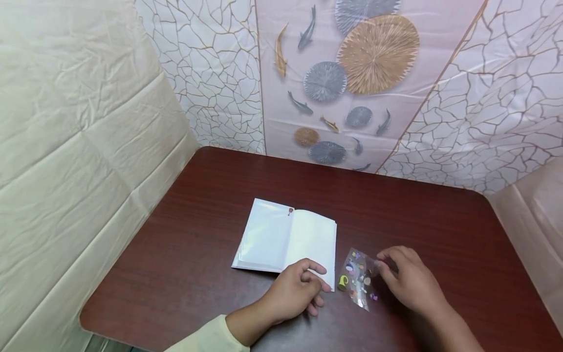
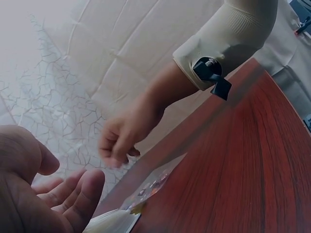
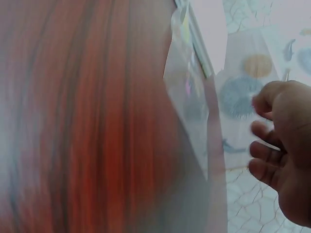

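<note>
Dk red-brn wood-grain tbl [image 1: 176,274]: open bk [image 1: 269,235], clear printed sht [image 1: 357,277] beside.

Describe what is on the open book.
A red mark, at the upper inner corner of the left page. The left hand hides part of the right page; anything there is unseen.

On my end the head feed's bright, mostly crisp, glare on the clear sticker sheet [image 1: 359,287], shadow by the right hand [image 1: 411,281]. Left-wrist view's washed out top left; right-wrist view smears the tabletop [image 3: 97,126].
</note>
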